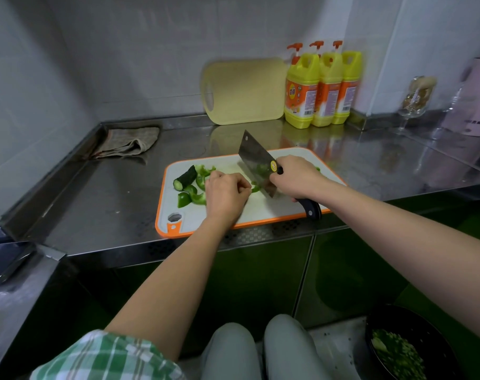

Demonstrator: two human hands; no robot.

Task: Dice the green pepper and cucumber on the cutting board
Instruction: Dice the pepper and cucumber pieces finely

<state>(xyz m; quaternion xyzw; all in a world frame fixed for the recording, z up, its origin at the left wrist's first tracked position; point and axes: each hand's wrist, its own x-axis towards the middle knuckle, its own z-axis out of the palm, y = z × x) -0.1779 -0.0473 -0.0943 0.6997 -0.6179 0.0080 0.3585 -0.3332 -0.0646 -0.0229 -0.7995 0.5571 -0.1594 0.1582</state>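
Note:
A white cutting board with an orange rim [200, 229] lies on the steel counter. On its left part sit a dark cucumber stub [184, 178] and several green pepper pieces [195, 197]. My left hand [226, 194] has its fingers curled over a pepper strip [255, 189], holding it down against the board. My right hand [298, 176] grips the black handle of a cleaver [256, 163], whose blade stands on the board just right of my left fingertips. More pepper bits lie behind the blade, partly hidden.
A yellow cutting board [244, 91] leans on the back wall beside three yellow detergent bottles [322, 89]. A crumpled cloth [129, 144] lies at the back left. Glassware [414, 102] and a pink appliance [472, 105] stand at the right. A black bowl of chopped greens [403, 349] sits low right.

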